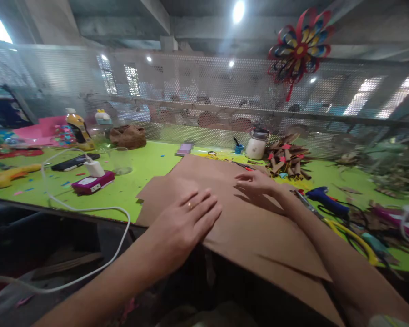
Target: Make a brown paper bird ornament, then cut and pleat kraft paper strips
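A large brown sheet of cardboard [238, 227] covers the middle of the green table and juts over its front edge. A long slit or fold line shows near its lower right part. My left hand [191, 220], with a ring on one finger, lies flat on the sheet near its front left edge, fingers stretched out. My right hand [255, 182] hovers over or lightly touches the sheet farther back, its fingers loosely extended and apart. Just behind it lie scissors [243, 166] with red on them, partly hidden. Neither hand grips anything that I can see.
On the right lie a blue glue gun [328, 201], yellow-handled scissors [352, 238] and a pile of rolled brown pieces [288, 159]. A white jar [257, 144] stands at the back. Leftward are a purple power socket [93, 182] with a white cable, a clear cup [122, 161] and a bottle [79, 129].
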